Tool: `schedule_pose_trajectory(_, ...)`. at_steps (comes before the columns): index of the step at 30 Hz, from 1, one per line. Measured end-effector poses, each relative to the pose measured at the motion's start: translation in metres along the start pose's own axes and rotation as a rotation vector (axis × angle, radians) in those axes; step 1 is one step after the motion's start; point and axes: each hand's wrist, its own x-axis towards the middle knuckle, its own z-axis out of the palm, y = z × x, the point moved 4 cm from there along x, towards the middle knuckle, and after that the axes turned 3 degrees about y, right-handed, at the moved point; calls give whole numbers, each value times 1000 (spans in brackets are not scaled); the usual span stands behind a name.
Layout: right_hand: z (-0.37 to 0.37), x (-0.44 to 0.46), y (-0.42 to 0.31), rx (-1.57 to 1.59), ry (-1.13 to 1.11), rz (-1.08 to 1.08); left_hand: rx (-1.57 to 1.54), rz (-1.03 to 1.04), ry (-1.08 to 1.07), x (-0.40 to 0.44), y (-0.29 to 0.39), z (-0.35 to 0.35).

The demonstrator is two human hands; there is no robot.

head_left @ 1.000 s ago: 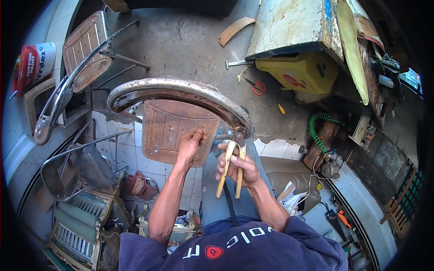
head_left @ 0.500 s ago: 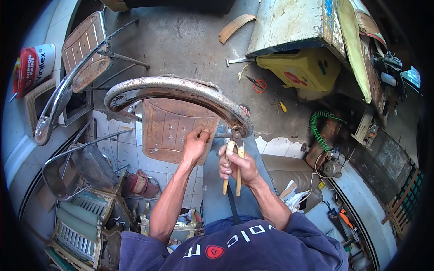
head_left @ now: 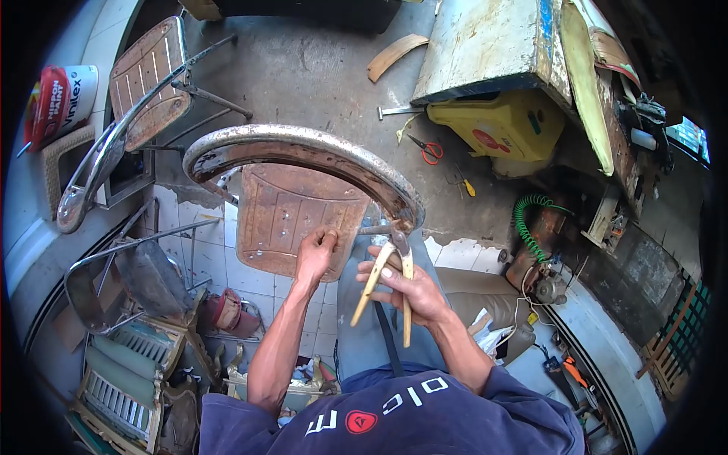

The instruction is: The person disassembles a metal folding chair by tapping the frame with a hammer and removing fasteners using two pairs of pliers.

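Note:
My right hand [head_left: 415, 287] holds a pair of pliers [head_left: 370, 284] with worn yellow handles, which are spread wide. The dark jaws are at the right end of a curved, rusty metal chair frame [head_left: 303, 136]; whether they grip anything there, I cannot tell. Over the rusty slatted chair panel [head_left: 288, 205], my left hand [head_left: 314, 256] is closed with fingertips pinched together. Anything inside that pinch is too small to make out. The frame arcs above both hands, near my blue-grey trouser leg [head_left: 355, 303].
Another rusty chair [head_left: 148, 83] stands at upper left beside a paint bucket [head_left: 68, 102]. Red-handled scissors [head_left: 431, 150] and a yellow-handled screwdriver [head_left: 469, 186] lie on the concrete floor near a yellow plastic stool [head_left: 500, 125]. A green coiled hose [head_left: 523, 224] is at right.
The pliers' handles have opened wider and swung lower in my right hand, whose fingers have loosened. My left hand has drawn slightly down and left, away from the frame's end.

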Motion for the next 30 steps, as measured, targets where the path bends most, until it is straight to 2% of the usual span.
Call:
schedule_pose_trajectory(1, 9, -6, 1, 297, -15, 103, 15, -23, -2, -5, -1, 0)
schedule_pose_trajectory(2, 10, -5, 0, 374, -58, 150, -13, -3, -17, -7, 0, 2)
schedule_pose_trajectory(6, 10, 4, -3, 443, -88, 109, 39, -4, -20, -9, 11, 3)
schedule_pose_trajectory(9, 18, 4, -5, 464, -59, 108, 124, 82, 33, -26, 49, 10)
schedule_pose_trajectory(11, 18, 4, 0, 442, -29, 103, 83, 401, 69, -45, 99, 21)
schedule_pose_trajectory(15, 15, 4, 9, 396, 35, 111, 54, 486, 46, -51, 135, 55)
schedule_pose_trajectory(17, 10, 6, 15, 376, 47, 94, 150, 609, 113, -49, 140, 67)
schedule_pose_trajectory(23, 2, 5, 20, 295, 90, 125, 46, 420, 135, -41, 140, 70)
schedule_pose_trajectory(25, 6, 3, 12, 305, 72, 125, 69, 223, 122, -39, 139, 70)
schedule_pose_trajectory(27, 6, 1, 1, 314, 62, 114, 17, 212, 92, -34, 135, 70)
schedule_pose_trajectory(29, 7, -2, -5, 346, 0, 160, -235, 63, -39, -29, 129, 71)
schedule_pose_trajectory(30, 6, -2, -7, 370, -34, 159, -224, 125, -53, -23, 127, 69)
